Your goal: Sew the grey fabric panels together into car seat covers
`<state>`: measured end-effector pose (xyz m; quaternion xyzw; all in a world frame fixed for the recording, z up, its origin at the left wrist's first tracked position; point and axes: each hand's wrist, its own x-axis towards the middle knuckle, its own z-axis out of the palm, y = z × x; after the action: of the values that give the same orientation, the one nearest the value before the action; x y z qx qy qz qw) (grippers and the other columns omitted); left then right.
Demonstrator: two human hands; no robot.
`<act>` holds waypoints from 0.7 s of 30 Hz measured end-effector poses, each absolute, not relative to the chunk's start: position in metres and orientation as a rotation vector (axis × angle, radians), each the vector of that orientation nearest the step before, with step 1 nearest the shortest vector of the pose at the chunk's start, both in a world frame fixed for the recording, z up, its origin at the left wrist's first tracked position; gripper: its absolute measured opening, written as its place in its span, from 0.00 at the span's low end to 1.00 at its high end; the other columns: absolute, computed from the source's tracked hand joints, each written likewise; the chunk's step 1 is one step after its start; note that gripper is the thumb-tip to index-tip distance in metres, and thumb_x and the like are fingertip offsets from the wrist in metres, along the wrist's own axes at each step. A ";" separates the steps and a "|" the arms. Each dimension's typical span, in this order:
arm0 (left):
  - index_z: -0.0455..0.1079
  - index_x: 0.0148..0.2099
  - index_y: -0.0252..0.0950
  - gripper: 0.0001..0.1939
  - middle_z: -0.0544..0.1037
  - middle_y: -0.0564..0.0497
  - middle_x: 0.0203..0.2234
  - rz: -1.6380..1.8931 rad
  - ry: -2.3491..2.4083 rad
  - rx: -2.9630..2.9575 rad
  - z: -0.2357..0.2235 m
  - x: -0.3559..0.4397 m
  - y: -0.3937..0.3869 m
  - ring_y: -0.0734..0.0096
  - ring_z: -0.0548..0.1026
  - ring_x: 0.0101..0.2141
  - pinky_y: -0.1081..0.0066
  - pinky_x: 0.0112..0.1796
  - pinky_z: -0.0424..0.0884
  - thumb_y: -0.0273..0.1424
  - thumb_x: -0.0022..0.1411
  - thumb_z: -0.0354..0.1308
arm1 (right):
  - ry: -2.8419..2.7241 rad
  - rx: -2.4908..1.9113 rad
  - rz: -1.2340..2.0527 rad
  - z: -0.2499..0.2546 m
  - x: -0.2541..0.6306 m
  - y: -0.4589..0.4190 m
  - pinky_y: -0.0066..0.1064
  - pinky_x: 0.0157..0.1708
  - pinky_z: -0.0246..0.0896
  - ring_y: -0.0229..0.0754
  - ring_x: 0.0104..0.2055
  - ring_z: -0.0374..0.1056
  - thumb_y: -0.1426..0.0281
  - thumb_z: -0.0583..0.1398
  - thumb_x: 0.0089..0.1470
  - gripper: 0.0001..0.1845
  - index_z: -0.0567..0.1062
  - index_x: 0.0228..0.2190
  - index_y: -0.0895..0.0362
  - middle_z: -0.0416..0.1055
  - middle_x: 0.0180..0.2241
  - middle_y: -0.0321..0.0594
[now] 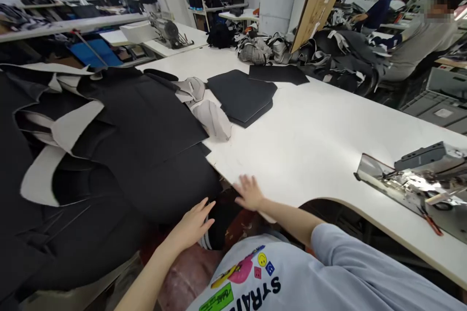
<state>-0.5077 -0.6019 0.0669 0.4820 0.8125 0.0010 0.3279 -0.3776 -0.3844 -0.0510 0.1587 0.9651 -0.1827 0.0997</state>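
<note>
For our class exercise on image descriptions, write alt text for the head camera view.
Two bare hands, left and right, are spread at the edge of a white table in a sewing workshop. Black fabric lies at left, a sewing machine at right.

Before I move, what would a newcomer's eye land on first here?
Probably the big black pile filling the left side. Next, the bright white table across the middle, with a sewing machine at its right end. Two open, empty hands, left and right, show at its near edge.
</note>
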 end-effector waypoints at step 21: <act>0.50 0.72 0.36 0.33 0.39 0.41 0.72 0.007 1.900 1.433 0.033 -0.467 -0.308 0.54 0.44 0.70 0.59 0.66 0.50 0.38 0.69 0.47 | 2.717 1.412 -0.231 -0.073 -0.200 -0.076 0.57 0.67 0.32 0.56 0.73 0.35 0.57 0.43 0.66 0.33 0.53 0.68 0.52 0.42 0.71 0.48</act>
<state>-0.4666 -0.3084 0.0327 0.5590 0.7412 0.0026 0.3717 -0.1996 -0.0763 -0.0728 0.4595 0.8843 -0.0751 0.0355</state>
